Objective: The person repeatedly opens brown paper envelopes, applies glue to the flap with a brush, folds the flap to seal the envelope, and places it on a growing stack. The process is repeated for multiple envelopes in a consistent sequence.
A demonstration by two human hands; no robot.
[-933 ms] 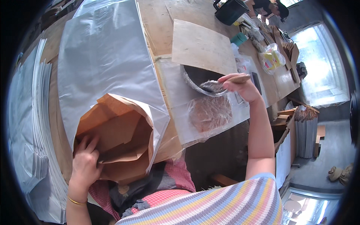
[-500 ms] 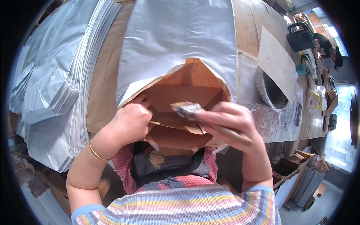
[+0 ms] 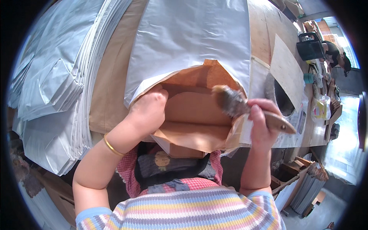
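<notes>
A large bag (image 3: 199,140), silvery white outside and brown paper inside, lies with its mouth spread wide toward me. My left hand (image 3: 150,109) is curled closed at the left side of that mouth, apparently gripping the edge; its fingertips are hidden. A wide brush (image 3: 281,123) with a pale wooden handle is in my right hand (image 3: 263,119), closed round the handle. Its bristles, matted with grey and brown at the tip, point up and left over the right side of the bag's mouth. Whether they touch the paper I cannot tell.
Stacked silvery bags (image 3: 50,88) fill the left of the table, beside brown paper (image 3: 111,76). To the right, a thin board (image 3: 287,73) partly covers a round bucket (image 3: 281,96). Farther off stand a dark case (image 3: 310,48) and a clear package with yellow in it (image 3: 321,108).
My right hand has drawn the brush right and up from the middle of the mouth. My left hand has shifted right and slightly up. The bag's mouth gapes wider.
</notes>
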